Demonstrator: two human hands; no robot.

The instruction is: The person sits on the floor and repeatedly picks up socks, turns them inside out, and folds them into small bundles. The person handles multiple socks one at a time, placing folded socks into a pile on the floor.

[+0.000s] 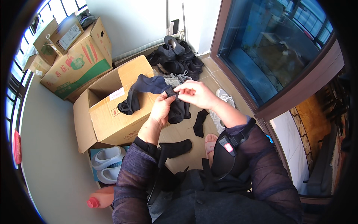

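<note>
Pinched between my left thumb and fingers is the upper edge of a black sock (177,111); my left hand (162,107) is in front of an open cardboard box (120,112). My right hand (195,93) grips the same edge from the right with thumb and forefinger. Behind my hands a dark blue sock (152,84) is draped over the box, beside a black sock (129,104) lying on the flap. Two more black socks lie apart on the tiled floor, one (200,123) near the white sneakers (221,112), the other (177,147) nearer my body.
A pile of black shoes (176,57) stands by the wall. Stacked cartons (81,58) are at the upper left. White clogs (109,159) and a pink bottle with a red cap (102,198) are at the lower left. A brown-framed glass door (258,107) stands on the right.
</note>
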